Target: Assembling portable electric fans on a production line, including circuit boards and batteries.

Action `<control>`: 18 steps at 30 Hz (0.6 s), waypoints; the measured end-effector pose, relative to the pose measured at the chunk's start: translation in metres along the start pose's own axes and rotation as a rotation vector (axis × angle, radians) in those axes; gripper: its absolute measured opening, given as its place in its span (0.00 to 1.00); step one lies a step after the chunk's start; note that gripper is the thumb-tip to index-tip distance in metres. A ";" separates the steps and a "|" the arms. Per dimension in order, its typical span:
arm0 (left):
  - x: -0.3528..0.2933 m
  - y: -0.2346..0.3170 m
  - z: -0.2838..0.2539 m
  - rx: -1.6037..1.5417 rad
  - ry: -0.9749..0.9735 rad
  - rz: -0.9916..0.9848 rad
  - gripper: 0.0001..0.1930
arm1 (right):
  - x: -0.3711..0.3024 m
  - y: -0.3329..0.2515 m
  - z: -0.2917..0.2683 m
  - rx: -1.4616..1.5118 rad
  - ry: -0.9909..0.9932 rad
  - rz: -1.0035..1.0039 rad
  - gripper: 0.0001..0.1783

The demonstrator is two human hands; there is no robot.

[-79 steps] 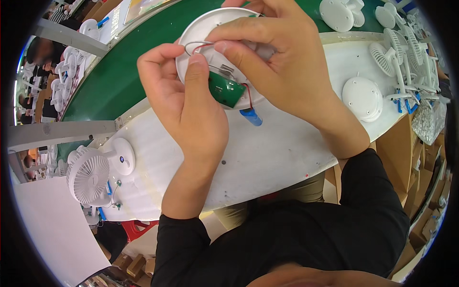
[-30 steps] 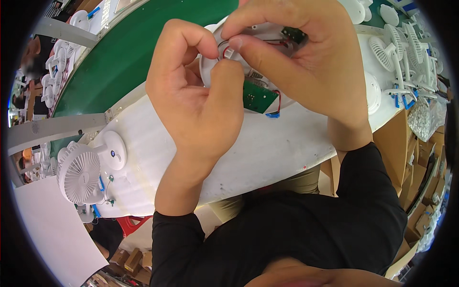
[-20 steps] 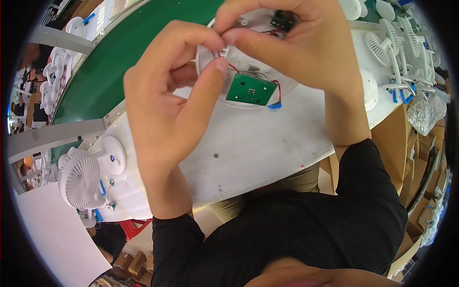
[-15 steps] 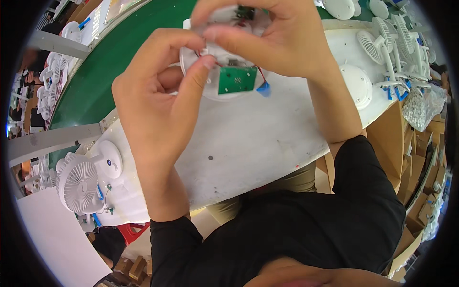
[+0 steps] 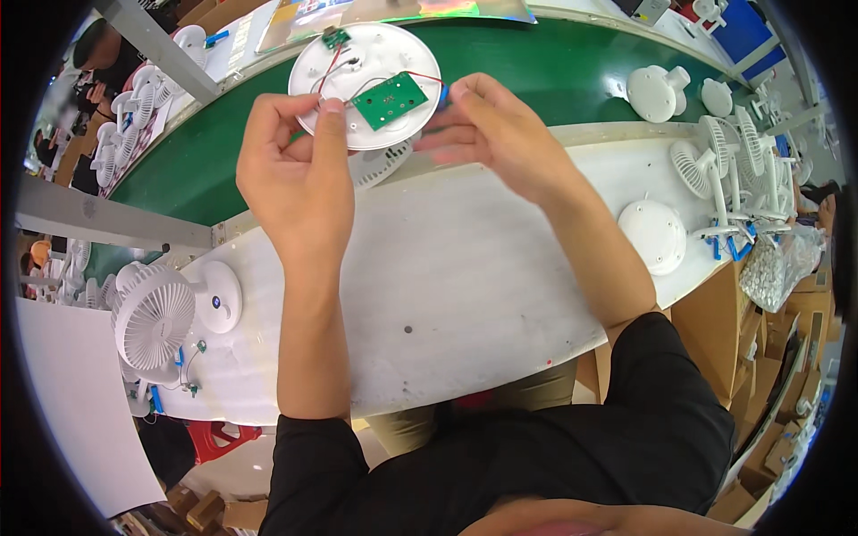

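A white round fan base (image 5: 393, 55) is held up over the far edge of the table, its open inside facing me. My left hand (image 5: 299, 170) is closed on its left rim, thumb on top. A green circuit board (image 5: 391, 100) lies in the base, with red and dark wires, and a smaller green board (image 5: 335, 37) sits at its far rim. At the right rim a blue wire-end part (image 5: 443, 96) is pinched between my right hand's (image 5: 500, 134) thumb and forefinger; the other fingers stretch beneath, slightly blurred. Behind the base a slotted white fan part (image 5: 384, 167) shows partly.
An assembled white fan (image 5: 154, 326) stands at the left of the white table (image 5: 465, 268). Another round base (image 5: 652, 237) lies at the right, near several fans (image 5: 715, 161) and a plastic bag (image 5: 778, 268). Beyond runs a green belt (image 5: 554, 71) carrying white parts (image 5: 655, 92).
My right hand has drawn back from over the base to its right side and taken the blue part, which hung loose. The base has turned, so its inside shows more fully.
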State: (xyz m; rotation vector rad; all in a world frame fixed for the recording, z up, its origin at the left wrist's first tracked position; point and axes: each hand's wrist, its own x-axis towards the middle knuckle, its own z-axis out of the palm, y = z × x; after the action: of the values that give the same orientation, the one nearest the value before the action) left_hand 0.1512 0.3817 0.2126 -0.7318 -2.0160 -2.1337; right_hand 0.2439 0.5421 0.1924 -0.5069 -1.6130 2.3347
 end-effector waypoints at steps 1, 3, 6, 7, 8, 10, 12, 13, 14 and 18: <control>-0.003 0.000 0.004 -0.008 0.000 0.002 0.04 | 0.003 0.005 -0.003 -0.006 0.003 -0.004 0.14; -0.010 -0.001 0.010 0.019 -0.052 0.019 0.05 | 0.010 0.013 -0.011 0.219 0.043 -0.096 0.14; -0.020 -0.003 0.018 0.047 -0.106 0.030 0.05 | 0.013 0.018 -0.020 0.443 0.085 -0.184 0.14; -0.023 -0.002 0.018 0.060 -0.129 0.033 0.05 | 0.011 0.014 -0.018 0.318 0.121 -0.359 0.13; -0.025 0.000 0.019 0.072 -0.155 0.035 0.06 | 0.007 0.008 -0.015 0.188 0.159 -0.531 0.12; -0.027 0.005 0.019 0.096 -0.207 0.038 0.06 | 0.000 -0.004 -0.007 -0.081 0.228 -0.869 0.11; -0.025 0.007 0.020 0.069 -0.218 0.035 0.06 | -0.008 -0.016 -0.008 -0.124 0.159 -0.810 0.11; -0.023 0.007 0.017 0.055 -0.219 0.035 0.06 | -0.011 -0.019 -0.008 -0.156 0.078 -0.749 0.11; -0.022 0.007 0.015 0.040 -0.219 0.035 0.07 | -0.013 -0.022 -0.008 -0.186 -0.003 -0.687 0.12; -0.019 0.012 0.013 -0.012 -0.231 0.033 0.06 | -0.016 -0.028 -0.011 -0.291 -0.042 -0.553 0.12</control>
State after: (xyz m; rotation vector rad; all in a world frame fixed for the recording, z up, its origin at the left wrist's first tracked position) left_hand 0.1758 0.3882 0.2153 -1.0498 -2.0829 -2.1310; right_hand 0.2632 0.5550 0.2169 -0.0442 -1.8353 1.7297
